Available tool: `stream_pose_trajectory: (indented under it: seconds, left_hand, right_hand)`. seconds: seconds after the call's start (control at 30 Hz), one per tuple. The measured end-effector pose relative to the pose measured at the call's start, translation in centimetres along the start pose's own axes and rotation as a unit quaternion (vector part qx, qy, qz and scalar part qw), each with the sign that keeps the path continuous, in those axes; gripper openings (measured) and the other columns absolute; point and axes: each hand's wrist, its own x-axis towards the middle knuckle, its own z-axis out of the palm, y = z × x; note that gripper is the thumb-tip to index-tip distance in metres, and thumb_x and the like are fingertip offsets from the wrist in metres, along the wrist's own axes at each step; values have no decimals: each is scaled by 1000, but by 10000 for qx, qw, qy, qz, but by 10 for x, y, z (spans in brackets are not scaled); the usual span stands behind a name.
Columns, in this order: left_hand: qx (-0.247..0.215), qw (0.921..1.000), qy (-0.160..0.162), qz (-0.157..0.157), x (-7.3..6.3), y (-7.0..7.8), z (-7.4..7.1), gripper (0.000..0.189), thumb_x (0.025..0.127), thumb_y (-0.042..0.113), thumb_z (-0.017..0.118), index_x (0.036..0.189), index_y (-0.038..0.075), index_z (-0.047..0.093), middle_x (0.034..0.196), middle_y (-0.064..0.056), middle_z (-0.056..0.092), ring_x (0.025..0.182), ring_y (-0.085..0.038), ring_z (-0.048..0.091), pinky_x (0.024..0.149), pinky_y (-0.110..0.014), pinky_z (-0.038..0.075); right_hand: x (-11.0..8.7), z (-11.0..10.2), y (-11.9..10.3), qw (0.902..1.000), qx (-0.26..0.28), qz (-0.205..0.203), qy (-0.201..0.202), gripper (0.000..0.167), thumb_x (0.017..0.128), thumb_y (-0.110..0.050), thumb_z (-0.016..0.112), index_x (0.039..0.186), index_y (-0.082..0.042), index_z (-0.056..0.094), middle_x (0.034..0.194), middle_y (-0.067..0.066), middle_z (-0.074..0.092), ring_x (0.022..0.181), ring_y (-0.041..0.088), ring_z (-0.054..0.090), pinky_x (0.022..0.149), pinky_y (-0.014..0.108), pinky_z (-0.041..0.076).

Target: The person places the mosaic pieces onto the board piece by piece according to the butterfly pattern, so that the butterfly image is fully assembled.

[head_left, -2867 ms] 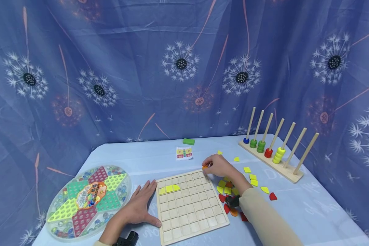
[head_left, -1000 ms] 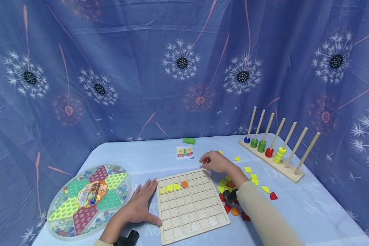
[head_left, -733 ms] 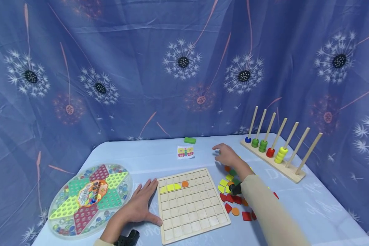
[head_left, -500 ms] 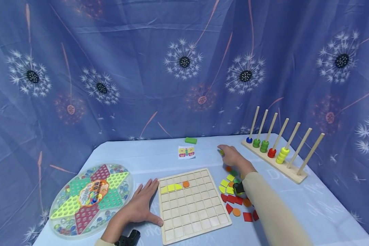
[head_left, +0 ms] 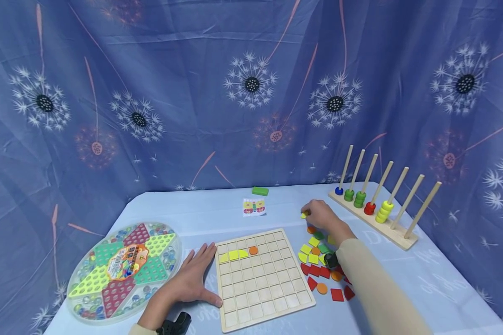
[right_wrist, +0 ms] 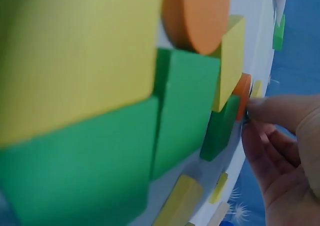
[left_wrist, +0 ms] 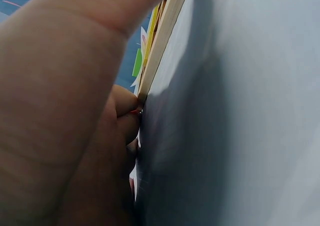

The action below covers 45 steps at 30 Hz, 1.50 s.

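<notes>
My left hand (head_left: 193,279) lies with fingers spread at the left edge of the wooden grid board (head_left: 260,297), thumb and fingertips right at its rim. On the board, three yellow pieces (head_left: 233,255) sit in a row, an orange disc (head_left: 253,250) to their right. Beyond the board's far right corner, my right hand (head_left: 322,215) pinches a small yellow piece (head_left: 304,215) close over the table; its outline is partly hidden by the fingers. In the right wrist view, green blocks (right_wrist: 186,111) and an orange disc (right_wrist: 197,16) lie near the camera, short of the thumb and fingertips.
Loose yellow, red (head_left: 337,295), orange and green pieces lie right of the board, under the right forearm. A butterfly pattern card (head_left: 254,207) and green block (head_left: 260,191) lie behind it. A peg counting stand (head_left: 373,218) stands at right, a marble board (head_left: 125,272) at left.
An orange disc was placed on the board beside the yellow pieces. My right hand let go, moved right and away, and took hold of a yellow piece. The left hand stayed put.
</notes>
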Motion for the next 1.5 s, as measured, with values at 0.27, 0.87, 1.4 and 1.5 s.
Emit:
stream_pose_trajectory:
  seconds: [0.27, 0.87, 1.4, 1.5]
  left_hand:
    - [19, 10000, 1, -29, 0, -3, 1, 147, 39, 84, 72, 154, 8, 19, 159, -6, 17, 145, -27, 5, 115, -51, 0]
    - [-36, 10000, -27, -28, 2, -1, 1, 146, 40, 84, 72, 154, 9, 20, 159, -6, 17, 145, -27, 5, 115, -52, 0]
    - [-66, 10000, 3, -12, 1, -1, 2, 146, 40, 83, 73, 154, 8, 20, 158, -7, 18, 145, -27, 6, 115, -52, 0]
    - [-66, 10000, 1, -19, 0, 0, 1, 147, 40, 83, 73, 154, 8, 20, 158, -7, 18, 145, -27, 6, 115, -51, 1]
  right_hand:
    - [-10, 6, -28, 9955, 40, -922, -222, 25, 87, -6, 69, 112, -7, 73, 101, 2, 65, 86, 15, 58, 79, 35, 52]
    - [-35, 37, -97, 9654, 95, -2450, -886, 21, 88, -13, 70, 109, -14, 74, 94, -6, 61, 75, 6, 52, 67, 25, 47]
    - [-41, 42, -103, 9616, 164, -2545, -1016, 22, 87, -15, 72, 108, -20, 75, 93, -10, 59, 80, 9, 54, 70, 24, 47]
    - [-43, 35, -99, 9652, 366, -2413, -945, 22, 88, -15, 70, 110, -16, 74, 95, -8, 60, 81, 7, 56, 71, 25, 50]
